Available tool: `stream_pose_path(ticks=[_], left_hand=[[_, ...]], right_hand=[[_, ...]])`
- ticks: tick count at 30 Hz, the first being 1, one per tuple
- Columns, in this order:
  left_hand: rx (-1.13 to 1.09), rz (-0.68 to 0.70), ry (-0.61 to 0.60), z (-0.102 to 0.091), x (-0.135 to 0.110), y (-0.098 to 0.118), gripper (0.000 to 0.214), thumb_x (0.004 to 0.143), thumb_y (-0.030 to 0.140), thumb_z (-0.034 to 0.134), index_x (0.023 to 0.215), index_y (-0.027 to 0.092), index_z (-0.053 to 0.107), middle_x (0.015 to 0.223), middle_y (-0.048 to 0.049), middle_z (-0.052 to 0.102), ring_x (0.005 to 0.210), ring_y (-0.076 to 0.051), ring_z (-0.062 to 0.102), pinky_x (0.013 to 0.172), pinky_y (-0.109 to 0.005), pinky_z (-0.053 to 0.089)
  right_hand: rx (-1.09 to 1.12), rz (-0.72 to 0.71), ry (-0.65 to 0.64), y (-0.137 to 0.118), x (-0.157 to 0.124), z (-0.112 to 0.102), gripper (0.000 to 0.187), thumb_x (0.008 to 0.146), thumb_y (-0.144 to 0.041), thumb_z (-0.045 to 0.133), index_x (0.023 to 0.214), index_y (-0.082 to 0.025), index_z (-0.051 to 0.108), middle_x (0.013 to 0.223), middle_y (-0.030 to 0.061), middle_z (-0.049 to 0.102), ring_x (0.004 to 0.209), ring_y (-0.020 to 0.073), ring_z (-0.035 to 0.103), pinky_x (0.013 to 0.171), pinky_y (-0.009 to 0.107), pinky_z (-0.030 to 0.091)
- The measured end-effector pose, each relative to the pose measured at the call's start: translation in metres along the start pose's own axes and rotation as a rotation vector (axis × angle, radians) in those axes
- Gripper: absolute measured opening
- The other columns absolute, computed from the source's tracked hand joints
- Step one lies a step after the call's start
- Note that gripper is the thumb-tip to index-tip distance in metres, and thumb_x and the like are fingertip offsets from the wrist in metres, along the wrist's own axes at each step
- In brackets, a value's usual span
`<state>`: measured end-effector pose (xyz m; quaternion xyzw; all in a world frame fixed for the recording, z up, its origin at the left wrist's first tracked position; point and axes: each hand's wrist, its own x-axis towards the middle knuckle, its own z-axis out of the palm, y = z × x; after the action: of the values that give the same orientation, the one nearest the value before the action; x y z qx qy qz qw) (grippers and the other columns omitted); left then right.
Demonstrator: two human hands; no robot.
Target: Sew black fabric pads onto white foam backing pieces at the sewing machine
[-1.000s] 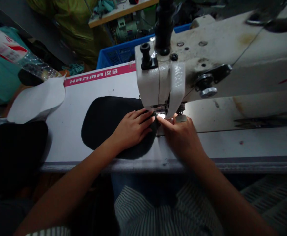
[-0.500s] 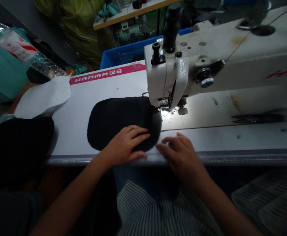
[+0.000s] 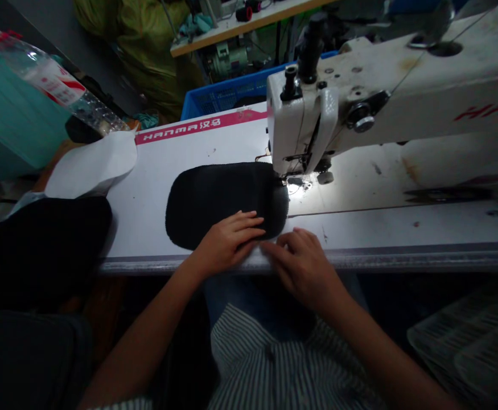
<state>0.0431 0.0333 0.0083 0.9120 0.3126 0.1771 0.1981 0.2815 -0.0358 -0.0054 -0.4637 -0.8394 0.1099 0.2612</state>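
A black rounded fabric piece [image 3: 214, 196] lies flat on the white sewing table, its right end beneath the needle area of the sewing machine [image 3: 291, 136]. My left hand [image 3: 231, 236] rests open on the piece's front edge, fingers stretched toward the right. Close by, at the front right edge, is my right hand [image 3: 302, 262]. Its fingers are curled in, with thumb and forefinger near the fabric's rim; what they hold, if anything, I cannot make out. A lit spot [image 3: 297, 187] shines beside the needle, and the presser foot is mostly hidden.
Left on the table are a white sheet piece [image 3: 93, 162] and more black fabric [image 3: 48, 245]. A plastic bottle [image 3: 61, 85] leans behind them. Dark snips [image 3: 449, 195] lie under the machine arm. Behind the table stands a blue crate [image 3: 214, 98].
The camera view has shifted, so table and machine appear further right. My right hand has come in closer to my left and the fabric's front edge. The fabric stays beneath the machine head.
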Motion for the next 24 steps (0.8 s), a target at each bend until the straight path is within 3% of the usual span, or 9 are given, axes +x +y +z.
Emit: stream_pose_path(ticks=[5,10,24], left_hand=[[0.189,0.104,0.004,0.0098,-0.0028,0.0043,0.032,0.102,0.017,0.058,0.132,0.021,0.068,0.144,-0.0078,0.065,0.143,-0.029,0.053,0.119,-0.06,0.042],[0.313,0.127,0.034,0.01,0.0016,0.0065,0.032,0.104,0.019,0.057,0.133,0.022,0.068,0.142,-0.0075,0.067,0.142,-0.027,0.054,0.119,-0.058,0.041],[0.286,0.127,-0.005,0.0102,-0.0004,0.0012,0.034,0.105,0.016,0.053,0.136,0.019,0.065,0.142,-0.008,0.067,0.14,-0.026,0.056,0.114,-0.05,0.05]], right_hand=[[-0.178,0.0,-0.033,-0.0092,-0.0019,0.0059,0.024,0.098,-0.02,0.055,0.116,-0.02,0.071,0.087,0.0055,0.061,0.084,0.023,0.048,0.105,0.045,0.041],[-0.172,-0.015,-0.012,-0.0069,-0.0063,0.0064,0.028,0.097,-0.017,0.056,0.121,-0.021,0.07,0.085,0.0041,0.061,0.082,0.0218,0.047,0.107,0.044,0.039],[-0.162,-0.032,-0.006,-0.0021,-0.0084,0.0088,0.03,0.096,-0.017,0.059,0.124,-0.022,0.07,0.087,0.0041,0.063,0.083,0.022,0.049,0.11,0.045,0.038]])
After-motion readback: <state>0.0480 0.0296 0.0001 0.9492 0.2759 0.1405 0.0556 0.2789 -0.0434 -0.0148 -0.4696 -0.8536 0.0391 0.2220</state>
